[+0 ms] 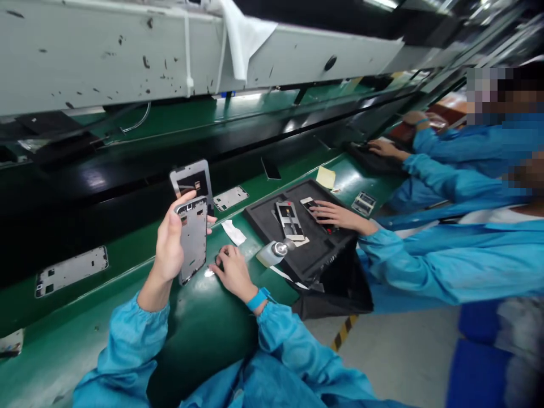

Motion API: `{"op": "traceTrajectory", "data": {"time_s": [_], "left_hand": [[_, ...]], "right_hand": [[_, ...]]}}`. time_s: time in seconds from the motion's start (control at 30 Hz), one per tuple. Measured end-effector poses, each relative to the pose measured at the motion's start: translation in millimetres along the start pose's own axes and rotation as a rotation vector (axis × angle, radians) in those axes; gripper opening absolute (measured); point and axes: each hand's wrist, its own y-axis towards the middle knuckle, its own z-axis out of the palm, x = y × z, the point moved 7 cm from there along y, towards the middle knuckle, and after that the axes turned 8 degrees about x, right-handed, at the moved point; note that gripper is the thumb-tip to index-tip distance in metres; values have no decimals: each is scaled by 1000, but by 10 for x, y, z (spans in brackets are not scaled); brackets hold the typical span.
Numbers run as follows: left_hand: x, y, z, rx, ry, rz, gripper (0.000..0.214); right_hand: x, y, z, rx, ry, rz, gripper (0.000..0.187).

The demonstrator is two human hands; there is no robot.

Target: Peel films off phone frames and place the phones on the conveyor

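My left hand [170, 243] is raised above the green bench and grips two grey phone frames [193, 226], one fanned out behind the other. My right hand [232, 271] rests low on the green surface [204, 323], fingers curled over a small dark item that I cannot make out. A blue wrist strap [258, 298] sits on that wrist. A small white slip [233, 232] lies just beyond the right hand.
More phone frames ride the dark conveyor belt [72, 271] [230, 198]. A capped white bottle [274, 252] lies beside a black tray [306, 243], where a co-worker's hand [335, 215] works on parts. A yellow note [325, 177] lies further along; another co-worker sits beyond.
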Motion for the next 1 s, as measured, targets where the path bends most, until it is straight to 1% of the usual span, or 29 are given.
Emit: {"op": "traceTrajectory", "data": {"time_s": [0.03, 0.1, 0.17, 0.2, 0.23, 0.27, 0.33, 0.4, 0.43, 0.47, 0.5, 0.57, 0.63, 0.67, 0.77, 0.9, 1.0], "left_hand": [[28, -4, 29, 28, -71, -66, 86], [62, -35, 115, 99, -233, -202, 90], [49, -95, 223, 181, -381, -304, 90], [26, -132, 277, 222, -441, -330, 90], [1, -172, 329, 260, -487, -345, 89], [-22, -215, 379, 294, -519, -353, 88], [-62, -303, 464, 339, -546, -344, 85], [-90, -387, 528, 357, -541, -324, 81], [-105, -423, 554, 362, -538, -313, 78], [-121, -455, 580, 371, -539, -302, 76], [-138, -480, 603, 382, -546, -295, 75], [-177, -505, 636, 401, -573, -283, 73], [-216, -500, 641, 395, -614, -268, 74], [-231, -491, 635, 381, -634, -261, 74], [-259, -473, 619, 341, -685, -248, 73], [-292, -512, 626, 315, -723, -243, 69], [-321, -553, 623, 295, -751, -243, 69]], "right_hand": [[-13, 7, -63, -37, 77, 0, 23], [-11, 9, -258, -101, 247, -26, 34], [54, -22, -530, -143, 407, -82, 48], [108, -55, -682, -156, 504, -119, 56], [176, -95, -826, -155, 617, -158, 60], [259, -138, -948, -130, 752, -203, 61], [480, -226, -1088, 11, 985, -295, 54], [708, -313, -1100, 189, 1102, -354, 45], [792, -348, -1079, 249, 1149, -361, 47], [845, -375, -1053, 275, 1198, -352, 50], [872, -394, -1026, 275, 1246, -332, 53], [874, -427, -983, 231, 1332, -282, 52], [858, -469, -973, 186, 1384, -261, 48], [856, -493, -980, 174, 1398, -267, 50], [879, -562, -1027, 178, 1412, -333, 61], [901, -641, -1038, 227, 1376, -441, 64], [807, -713, -979, 239, 1317, -464, 69]]}}
